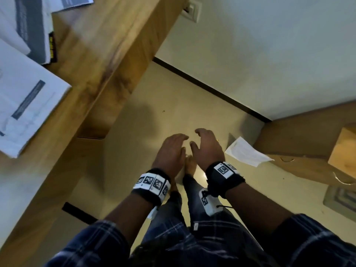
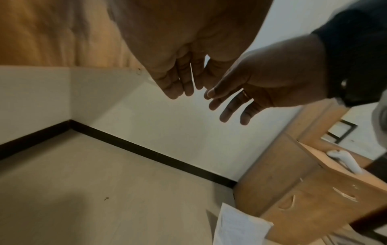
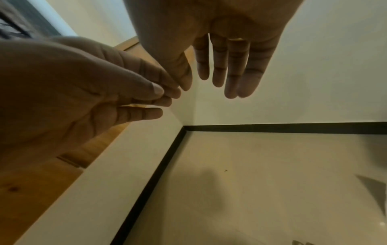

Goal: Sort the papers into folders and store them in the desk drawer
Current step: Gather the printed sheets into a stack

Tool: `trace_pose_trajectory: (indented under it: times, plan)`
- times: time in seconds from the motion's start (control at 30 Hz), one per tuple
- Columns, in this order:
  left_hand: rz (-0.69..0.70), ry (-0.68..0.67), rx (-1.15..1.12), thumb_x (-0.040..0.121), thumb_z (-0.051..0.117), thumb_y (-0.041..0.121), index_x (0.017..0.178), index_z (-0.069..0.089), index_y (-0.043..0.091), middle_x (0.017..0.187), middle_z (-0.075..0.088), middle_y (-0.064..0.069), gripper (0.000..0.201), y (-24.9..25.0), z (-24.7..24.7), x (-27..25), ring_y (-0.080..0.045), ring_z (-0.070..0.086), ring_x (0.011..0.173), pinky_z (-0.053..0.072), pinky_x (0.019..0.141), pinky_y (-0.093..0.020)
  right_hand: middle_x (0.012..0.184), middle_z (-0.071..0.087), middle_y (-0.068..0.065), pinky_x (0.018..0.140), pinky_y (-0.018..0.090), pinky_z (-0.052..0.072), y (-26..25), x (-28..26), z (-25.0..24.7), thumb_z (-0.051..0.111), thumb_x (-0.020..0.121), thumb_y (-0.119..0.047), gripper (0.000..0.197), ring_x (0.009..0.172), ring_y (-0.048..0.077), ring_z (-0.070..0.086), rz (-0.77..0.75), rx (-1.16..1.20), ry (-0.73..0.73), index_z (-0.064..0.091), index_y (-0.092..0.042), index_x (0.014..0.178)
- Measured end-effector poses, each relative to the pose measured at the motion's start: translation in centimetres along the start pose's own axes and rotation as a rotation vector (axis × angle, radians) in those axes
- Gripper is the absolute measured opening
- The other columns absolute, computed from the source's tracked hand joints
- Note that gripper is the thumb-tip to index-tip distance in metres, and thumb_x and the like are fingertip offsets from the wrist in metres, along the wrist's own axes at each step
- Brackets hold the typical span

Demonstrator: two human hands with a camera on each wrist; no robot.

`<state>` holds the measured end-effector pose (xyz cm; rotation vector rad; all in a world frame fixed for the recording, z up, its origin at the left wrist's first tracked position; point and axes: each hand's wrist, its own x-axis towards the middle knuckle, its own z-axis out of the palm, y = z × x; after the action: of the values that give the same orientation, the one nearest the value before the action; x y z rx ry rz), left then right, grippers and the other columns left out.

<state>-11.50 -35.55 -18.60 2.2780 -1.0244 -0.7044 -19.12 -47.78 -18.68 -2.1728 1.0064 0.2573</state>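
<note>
My left hand [image 1: 171, 149] and right hand [image 1: 207, 145] hang side by side over the floor, palms down, fingers relaxed and holding nothing. The left wrist view shows the left hand [image 2: 180, 77] with straight fingers beside the right hand [image 2: 240, 99]; the right wrist view shows the right hand [image 3: 228, 66] and the left hand [image 3: 125, 89] the same way. A white sheet of paper [image 1: 247, 152] lies on the floor to the right of my hands, against a wooden drawer unit [image 1: 308, 149]. Several printed papers [image 1: 27, 105] lie on the wooden desk [image 1: 107, 41] at upper left.
A black skirting board [image 1: 212, 89] runs along the white wall behind the hands. A wall socket [image 1: 191, 9] sits above the desk's end. The drawer unit [image 2: 310, 190] has curved handles on its fronts. My legs and bare feet are below the hands.
</note>
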Motion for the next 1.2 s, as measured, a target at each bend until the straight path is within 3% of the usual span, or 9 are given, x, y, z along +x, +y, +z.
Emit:
trace_pose_trajectory:
  times: [0.23,0.43,0.63,0.7,0.77,0.8,0.93,1.07,1.2]
  plan:
    - [0.032,-0.173,-0.042,0.093,0.051,0.003,0.137,0.05,0.009,0.138,0.054,-0.01,0.044,3.4,8.7,2.6,-0.025,0.048,0.127,0.034,0.107,-0.029,0.136,0.053,0.004,0.095,0.04,0.048,8.3,-0.6,-3.0,0.055,0.094,-0.027,0.041,0.118,0.025,0.057,0.193,-0.07,-0.054,0.049,-0.018,0.134]
    - [-0.065,-0.247,-0.067,0.093,0.051,0.003,0.138,0.049,0.007,0.136,0.055,-0.013,0.046,6.5,18.1,6.6,-0.028,0.052,0.123,0.037,0.103,-0.032,0.135,0.053,0.005,0.092,0.039,0.049,18.7,2.4,-4.0,0.053,0.094,-0.03,0.041,0.116,0.026,0.057,0.27,-0.187,-0.188,0.05,-0.019,0.133]
    - [-0.247,-0.31,-0.167,0.093,0.056,0.012,0.137,0.051,0.005,0.137,0.055,-0.015,0.045,6.3,33.0,13.0,-0.032,0.052,0.126,0.036,0.107,-0.035,0.125,0.058,0.009,0.09,0.036,0.048,35.3,12.9,-0.3,0.059,0.09,-0.031,0.031,0.113,0.029,0.058,0.277,-0.435,-0.25,0.063,-0.015,0.116]
    - [-0.315,-0.32,-0.188,0.095,0.049,0.025,0.137,0.052,0.008,0.138,0.054,-0.011,0.045,4.8,37.6,14.5,-0.026,0.052,0.126,0.035,0.106,-0.03,0.133,0.055,0.014,0.095,0.037,0.046,41.5,17.5,1.3,0.059,0.09,-0.028,0.039,0.119,0.031,0.057,0.31,-0.477,-0.255,0.055,-0.012,0.126]
    - [-0.36,-0.34,-0.226,0.086,0.031,0.046,0.13,0.058,0.011,0.134,0.057,-0.007,0.062,3.1,42.5,15.6,-0.021,0.055,0.121,0.037,0.101,-0.025,0.15,0.04,0.018,0.107,0.036,0.036,48.7,22.1,3.7,0.054,0.097,-0.031,0.058,0.135,0.033,0.044,0.355,-0.549,-0.322,0.033,-0.006,0.145]
    - [-0.377,-0.346,-0.237,0.085,0.027,0.047,0.129,0.058,0.012,0.133,0.058,-0.005,0.064,2.0,44.6,15.7,-0.019,0.055,0.12,0.036,0.099,-0.021,0.152,0.037,0.019,0.108,0.036,0.034,51.6,23.8,4.7,0.054,0.097,-0.033,0.064,0.137,0.034,0.041,0.385,-0.575,-0.341,0.027,-0.004,0.147]
    - [-0.434,-0.395,-0.195,0.101,0.047,0.025,0.139,0.05,0.018,0.141,0.054,-0.001,0.04,-1.8,51.7,15.3,-0.014,0.049,0.128,0.022,0.097,-0.008,0.127,0.06,0.014,0.088,0.036,0.049,61.1,27.7,8.9,0.072,0.081,-0.039,0.055,0.116,0.033,0.059,0.436,-0.639,-0.385,0.052,-0.011,0.123]
    - [-0.514,-0.519,-0.192,0.093,0.031,0.052,0.144,0.044,0.019,0.145,0.051,-0.001,0.063,-2.6,55.2,16.0,-0.014,0.047,0.131,0.028,0.106,-0.017,0.121,0.066,0.013,0.089,0.036,0.053,65.2,28.3,11.5,0.063,0.085,-0.031,0.035,0.11,0.032,0.063,0.431,-0.62,-0.453,0.063,-0.012,0.115]
    - [-0.652,-0.611,-0.393,0.093,0.042,0.061,0.137,0.051,0.017,0.137,0.058,-0.007,0.064,-0.1,54.6,18.6,-0.023,0.054,0.125,0.038,0.108,-0.033,0.114,0.067,0.009,0.091,0.039,0.052,61.3,26.7,10.3,0.056,0.086,-0.024,0.024,0.105,0.03,0.065,0.384,-0.561,-0.457,0.062,-0.016,0.107]
